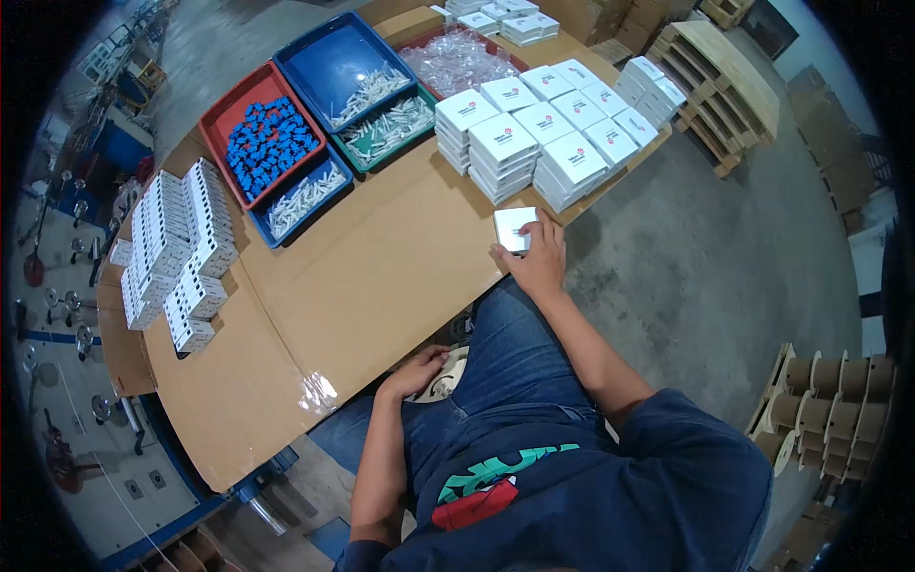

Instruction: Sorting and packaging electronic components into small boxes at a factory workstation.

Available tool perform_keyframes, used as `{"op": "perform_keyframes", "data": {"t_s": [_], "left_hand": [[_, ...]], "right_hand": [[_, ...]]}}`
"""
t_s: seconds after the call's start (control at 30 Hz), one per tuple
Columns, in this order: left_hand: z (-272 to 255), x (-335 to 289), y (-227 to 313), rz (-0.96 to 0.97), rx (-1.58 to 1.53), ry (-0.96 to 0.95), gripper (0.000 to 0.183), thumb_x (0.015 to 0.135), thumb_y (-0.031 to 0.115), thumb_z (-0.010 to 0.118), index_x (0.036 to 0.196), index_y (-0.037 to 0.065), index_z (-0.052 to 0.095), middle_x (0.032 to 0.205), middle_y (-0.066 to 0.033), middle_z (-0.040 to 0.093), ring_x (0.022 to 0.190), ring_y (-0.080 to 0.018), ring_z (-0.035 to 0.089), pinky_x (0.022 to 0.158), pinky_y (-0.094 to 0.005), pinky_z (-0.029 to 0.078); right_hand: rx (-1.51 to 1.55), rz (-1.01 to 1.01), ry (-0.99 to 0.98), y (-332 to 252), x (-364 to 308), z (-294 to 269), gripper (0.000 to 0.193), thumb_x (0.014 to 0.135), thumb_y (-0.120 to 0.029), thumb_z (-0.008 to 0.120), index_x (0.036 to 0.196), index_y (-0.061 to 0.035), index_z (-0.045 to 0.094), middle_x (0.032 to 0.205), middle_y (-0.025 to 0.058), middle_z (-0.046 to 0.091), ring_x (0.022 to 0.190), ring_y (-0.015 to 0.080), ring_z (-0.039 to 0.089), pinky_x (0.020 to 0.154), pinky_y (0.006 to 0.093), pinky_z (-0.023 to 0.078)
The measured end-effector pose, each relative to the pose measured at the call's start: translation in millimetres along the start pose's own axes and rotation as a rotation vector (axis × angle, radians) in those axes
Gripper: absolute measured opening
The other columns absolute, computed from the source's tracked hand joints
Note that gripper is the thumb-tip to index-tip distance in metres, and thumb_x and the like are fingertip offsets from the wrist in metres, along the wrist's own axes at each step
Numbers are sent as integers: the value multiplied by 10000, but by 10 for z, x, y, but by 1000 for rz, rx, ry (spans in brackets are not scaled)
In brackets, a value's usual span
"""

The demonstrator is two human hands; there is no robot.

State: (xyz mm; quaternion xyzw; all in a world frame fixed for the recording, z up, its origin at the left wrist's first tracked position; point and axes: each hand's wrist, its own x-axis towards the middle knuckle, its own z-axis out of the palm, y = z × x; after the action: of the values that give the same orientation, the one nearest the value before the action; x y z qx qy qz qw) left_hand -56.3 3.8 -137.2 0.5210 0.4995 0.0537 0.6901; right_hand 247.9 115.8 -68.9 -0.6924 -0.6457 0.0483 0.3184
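Fingers of the right hand (539, 262) lie flat and slightly spread on a small white box (515, 229), pressing it onto the cardboard-covered table (381, 276) at its near edge, just below the stacks of white boxes (543, 143). Left hand (416, 374) rests below the table edge, fingers curled loosely on a pale round object (446, 377) at the lap. Blue and red trays (305, 124) sit farther back.
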Motion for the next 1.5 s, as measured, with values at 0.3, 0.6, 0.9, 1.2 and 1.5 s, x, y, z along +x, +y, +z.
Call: {"op": "perform_keyframes", "data": {"t_s": [0.3, 0.6, 0.9, 1.2, 1.5], "left_hand": [[-18, -168, 185, 120, -149, -145, 608, 1092, 459, 454, 1552, 62, 424, 1475, -97, 541, 1340, -187, 490, 1138, -323, 370], [-94, -356, 838, 360, -914, -37, 730, 1075, 607, 322, 1543, 48, 368, 1456, -187, 546, 1286, -307, 590, 1066, -459, 490], [-110, -415, 1067, 406, -1161, 294, 633, 1037, 617, 456, 1438, 129, 489, 1275, -91, 633, 1123, -246, 659, 945, -417, 556], [201, -561, 979, 484, -1288, 379, 597, 1084, 567, 386, 1536, 188, 300, 1301, -42, 519, 1095, -191, 599, 929, -373, 532], [353, -690, 1252, 544, -1258, 478, 543, 1084, 512, 454, 1501, 213, 276, 1362, -76, 469, 1238, -191, 537, 996, -364, 491]], "right_hand": [[192, 160, 5, -126, 10, 30, 490, 744, -197, 830, 1121, -43, 558, 1306, 193, 564, 1248, 410, 493, 1060, 484, 414], [847, -56, -278, -828, -134, -3, 753, 742, -85, 781, 1427, -43, 471, 1321, 177, 553, 1272, 327, 543, 1088, 426, 437], [860, -400, -701, -1459, -298, -43, 711, 751, -71, 770, 1423, -142, 551, 1500, 151, 426, 1362, 334, 493, 947, 386, 563], [887, -448, -810, -1511, -436, 49, 723, 835, -393, 829, 1415, -81, 532, 1515, 186, 480, 1375, 353, 489, 1112, 443, 405], [827, -690, -641, -1465, -473, 154, 795, 923, -655, 623, 1429, -54, 500, 1476, 241, 483, 1346, 407, 496, 1115, 478, 401]]}}
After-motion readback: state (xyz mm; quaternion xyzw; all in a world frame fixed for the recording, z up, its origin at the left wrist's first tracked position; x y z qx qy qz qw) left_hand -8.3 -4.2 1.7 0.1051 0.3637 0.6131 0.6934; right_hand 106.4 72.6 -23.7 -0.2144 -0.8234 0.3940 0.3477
